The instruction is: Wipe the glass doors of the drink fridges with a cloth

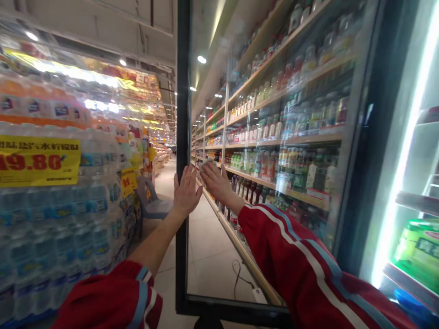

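An open glass cooler door (206, 269) with a black frame (183, 109) stands in front of me. My left hand (186, 195) lies flat on the frame's left upright, fingers stretched out and holding nothing. On the glass just beside it, my right hand (216, 183) presses a small greyish-white cloth (206, 162). Only the cloth's edge shows past the fingertips; the rest is hidden under the hand. Shelves of bottled drinks (254, 132) appear in the pane.
Shrink-wrapped bottle packs (51, 214) are stacked at the left behind a yellow price sign (39, 161). A grey plastic chair (152, 203) stands beyond them. At the right, the lit cooler interior holds a green pack (418, 251). A black cable (236, 274) shows low in the pane.
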Available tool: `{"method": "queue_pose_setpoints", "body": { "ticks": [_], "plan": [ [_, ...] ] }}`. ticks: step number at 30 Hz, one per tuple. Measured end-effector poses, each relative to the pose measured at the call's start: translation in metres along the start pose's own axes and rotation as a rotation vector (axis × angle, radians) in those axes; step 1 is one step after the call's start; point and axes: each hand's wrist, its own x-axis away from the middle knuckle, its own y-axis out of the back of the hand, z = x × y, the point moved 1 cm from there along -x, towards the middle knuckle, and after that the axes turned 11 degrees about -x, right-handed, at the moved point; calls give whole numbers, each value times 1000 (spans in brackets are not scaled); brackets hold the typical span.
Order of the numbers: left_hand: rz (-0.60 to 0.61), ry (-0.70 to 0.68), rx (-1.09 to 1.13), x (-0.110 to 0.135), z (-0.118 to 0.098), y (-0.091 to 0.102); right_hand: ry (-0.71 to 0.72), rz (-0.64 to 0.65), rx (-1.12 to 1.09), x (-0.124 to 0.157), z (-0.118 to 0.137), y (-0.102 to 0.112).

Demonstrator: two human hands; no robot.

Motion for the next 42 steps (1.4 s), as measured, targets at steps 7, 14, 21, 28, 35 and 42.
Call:
{"method": "queue_pose_setpoints", "body": {
  "ticks": [7, 14, 21, 28, 35, 42],
  "plan": [
    [-9, 37, 8, -2, 7, 3, 34, 34, 1, -25, 0, 2],
    [-32, 101, 33, -1, 21, 2, 139, 97, 10, -27, 12, -7],
    [1, 60, 0, -10, 9, 6, -78, -79, 32, -17, -21, 16],
    [1, 2, 3, -19, -13, -3, -108, -63, 51, 6, -37, 32],
    [57, -46, 16, -30, -34, -9, -171, -65, 79, 21, -52, 50],
    [64, -76, 56, -41, -60, -12, -240, -156, 119, 45, -74, 74]
  ]
}}
